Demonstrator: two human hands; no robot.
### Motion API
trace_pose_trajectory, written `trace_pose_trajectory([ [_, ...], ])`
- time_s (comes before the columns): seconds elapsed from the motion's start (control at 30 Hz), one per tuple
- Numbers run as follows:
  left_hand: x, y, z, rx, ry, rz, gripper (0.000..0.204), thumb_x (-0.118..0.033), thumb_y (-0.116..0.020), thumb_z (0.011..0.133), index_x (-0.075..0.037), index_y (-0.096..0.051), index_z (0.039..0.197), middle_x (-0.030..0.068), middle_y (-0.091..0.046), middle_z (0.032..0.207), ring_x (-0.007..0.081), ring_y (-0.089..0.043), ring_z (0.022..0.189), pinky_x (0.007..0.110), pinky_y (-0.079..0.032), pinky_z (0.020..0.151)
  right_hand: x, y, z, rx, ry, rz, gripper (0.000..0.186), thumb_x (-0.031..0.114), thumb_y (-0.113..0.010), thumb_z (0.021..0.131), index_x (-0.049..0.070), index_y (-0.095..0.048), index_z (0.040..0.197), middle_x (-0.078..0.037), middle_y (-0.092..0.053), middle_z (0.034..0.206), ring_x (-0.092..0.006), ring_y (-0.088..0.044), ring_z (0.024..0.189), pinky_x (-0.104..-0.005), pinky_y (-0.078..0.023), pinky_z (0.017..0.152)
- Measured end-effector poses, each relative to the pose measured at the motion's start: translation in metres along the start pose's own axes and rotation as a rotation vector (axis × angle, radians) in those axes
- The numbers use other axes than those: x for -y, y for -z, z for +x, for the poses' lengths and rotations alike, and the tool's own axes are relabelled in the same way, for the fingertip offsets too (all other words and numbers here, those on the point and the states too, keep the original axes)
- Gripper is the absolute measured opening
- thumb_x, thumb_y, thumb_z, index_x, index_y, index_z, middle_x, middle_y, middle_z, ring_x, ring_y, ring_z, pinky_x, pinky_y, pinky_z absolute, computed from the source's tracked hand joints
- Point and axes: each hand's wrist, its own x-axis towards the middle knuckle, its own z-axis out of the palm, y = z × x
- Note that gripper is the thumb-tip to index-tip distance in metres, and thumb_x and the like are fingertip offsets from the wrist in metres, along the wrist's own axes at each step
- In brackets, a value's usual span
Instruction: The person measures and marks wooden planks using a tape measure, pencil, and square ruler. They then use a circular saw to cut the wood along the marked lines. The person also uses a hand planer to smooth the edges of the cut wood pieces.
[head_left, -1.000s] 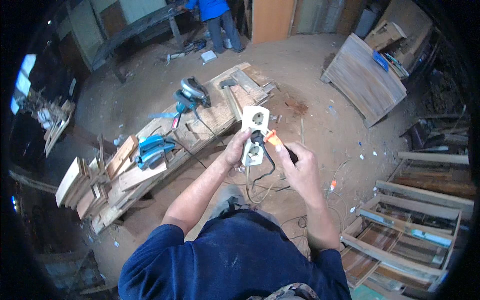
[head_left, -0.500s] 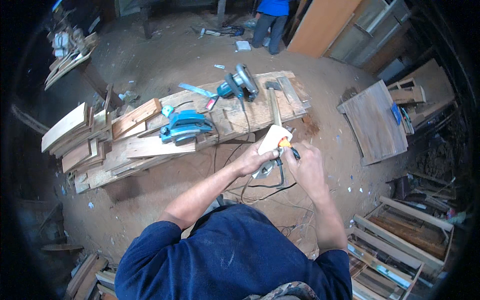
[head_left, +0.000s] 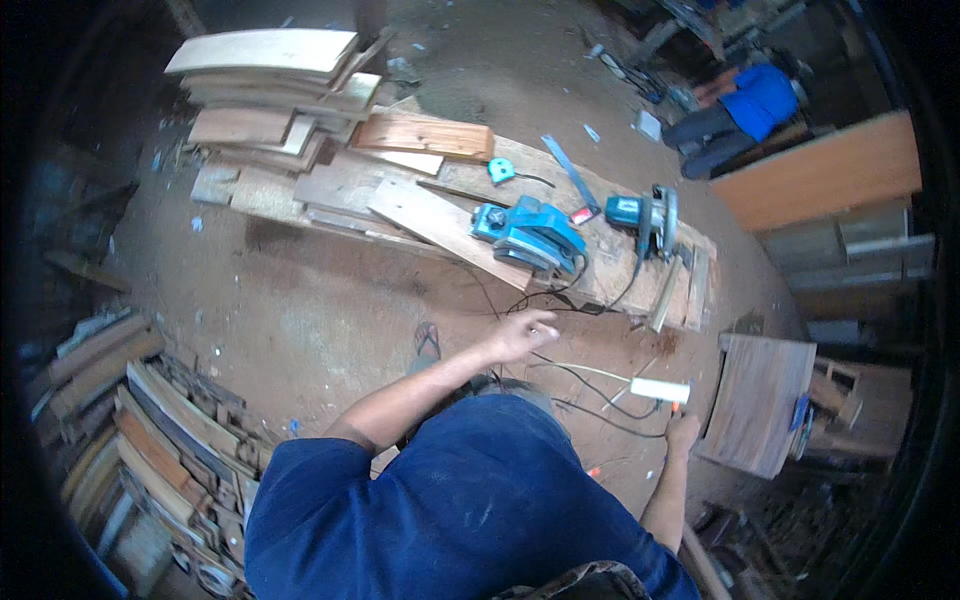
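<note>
My right hand (head_left: 683, 432) is closed at the right, around what looks like a black corded plug mostly hidden by the fingers. A small orange piece (head_left: 676, 408) shows between this hand and a white power strip (head_left: 660, 390). Whether the strip hangs from the hand or rests on something, I cannot tell. My left hand (head_left: 525, 335) holds nothing, its fingers loosely curled and apart, near the bench's front edge. Beyond it, a blue electric planer (head_left: 530, 235) sits on the wooden bench (head_left: 270, 195). A circular saw (head_left: 645, 222) stands farther right.
Stacked boards (head_left: 265, 50) cover the bench's left end; a tape measure (head_left: 501, 170) and a try square (head_left: 572, 178) lie behind the planer. Cords (head_left: 600, 405) trail low before me. Wood pieces (head_left: 160, 440) are piled at lower left. A person in blue (head_left: 760, 100) crouches at far right.
My left hand has let go of the power strip. My right hand and the strip have moved right, away from my left hand. The view has turned right, and the person now bends down.
</note>
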Motion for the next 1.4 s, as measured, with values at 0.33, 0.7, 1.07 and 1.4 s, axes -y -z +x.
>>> trace_pose_trajectory([
  [0.33,0.194,0.140,0.069,-0.996,0.314,-0.093,0.052,-0.049,-0.057,0.103,-0.001,-0.068,0.118,0.0091,-0.069,0.097,0.0166,-0.062,0.084,0.033,-0.052,0.074,0.349,-0.084,0.135,-0.003,0.900,0.364,0.070,0.033,-0.086,0.078,-0.001,-0.062,0.135,-0.027,-0.064,0.131,-0.0393,-0.061,0.124,-0.0453,-0.045,0.108],
  [0.7,0.095,0.078,0.121,-1.008,0.216,-0.670,0.048,-0.042,-0.060,0.103,0.002,-0.057,0.122,0.0153,-0.066,0.115,0.0268,-0.068,0.103,0.043,-0.059,0.086,0.405,-0.119,0.216,0.951,0.933,0.515,0.051,0.018,-0.084,0.081,0.001,-0.067,0.126,-0.009,-0.075,0.108,-0.0182,-0.068,0.101,-0.0360,-0.053,0.094],
  [1.07,0.110,0.025,0.110,-1.430,0.167,-0.569,0.047,-0.043,-0.060,0.104,0.000,-0.054,0.122,0.0105,-0.067,0.098,0.0190,-0.065,0.079,0.037,-0.056,0.065,0.249,-0.067,0.275,0.850,0.507,1.046,0.039,0.010,-0.084,0.084,0.003,-0.067,0.119,0.000,-0.066,0.098,-0.0113,-0.061,0.087,-0.0277,-0.049,0.083],
  [1.4,0.076,-0.028,0.169,-1.367,0.070,-0.681,0.039,-0.033,-0.057,0.106,0.002,-0.056,0.124,0.0167,-0.072,0.108,0.0224,-0.073,0.096,0.039,-0.061,0.073,0.192,-0.072,0.308,0.766,0.427,1.081,0.045,0.011,-0.080,0.090,0.001,-0.062,0.130,-0.003,-0.067,0.108,-0.0116,-0.060,0.082,-0.0279,-0.050,0.073],
])
